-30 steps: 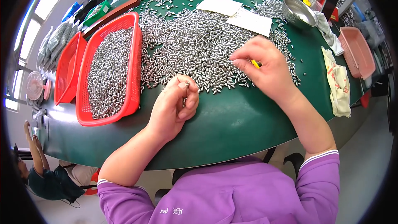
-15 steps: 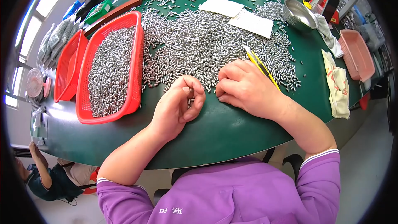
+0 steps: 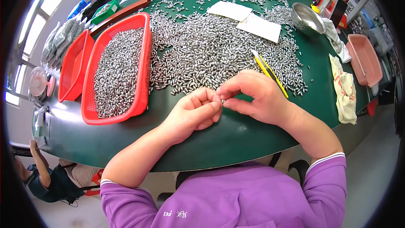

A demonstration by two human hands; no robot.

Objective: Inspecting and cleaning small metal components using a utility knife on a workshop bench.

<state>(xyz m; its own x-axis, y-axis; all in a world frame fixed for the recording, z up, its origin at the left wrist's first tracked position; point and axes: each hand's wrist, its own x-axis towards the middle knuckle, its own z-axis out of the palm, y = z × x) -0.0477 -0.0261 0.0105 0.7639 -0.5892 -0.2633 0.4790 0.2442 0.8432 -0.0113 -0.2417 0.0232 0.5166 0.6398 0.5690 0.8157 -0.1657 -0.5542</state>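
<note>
Over the near edge of a broad pile of small silvery metal pieces (image 3: 202,50), my two hands meet fingertip to fingertip. My right hand (image 3: 259,97) pinches one small metal piece (image 3: 223,100) between thumb and forefinger. Closed beside it is my left hand (image 3: 192,112), its fingers curled and thumb pressed on top; what lies inside is hidden. A yellow utility knife (image 3: 272,76) rests on the pile just beyond my right hand. To the left stands a red plastic basket (image 3: 145,65) heaped with the same pieces.
A second red basket (image 3: 74,67) stands further left. White papers (image 3: 259,27) lie on the pile, with a metal bowl (image 3: 308,18) to their right. Cloth gloves (image 3: 344,88) and a pink basket (image 3: 365,59) are at the right. Another person (image 3: 55,181) sits at lower left.
My hands have come together: the left moved right and closed further, the right drew back from the pile's edge and now shows a metal piece in its pinch. The view shifted slightly.
</note>
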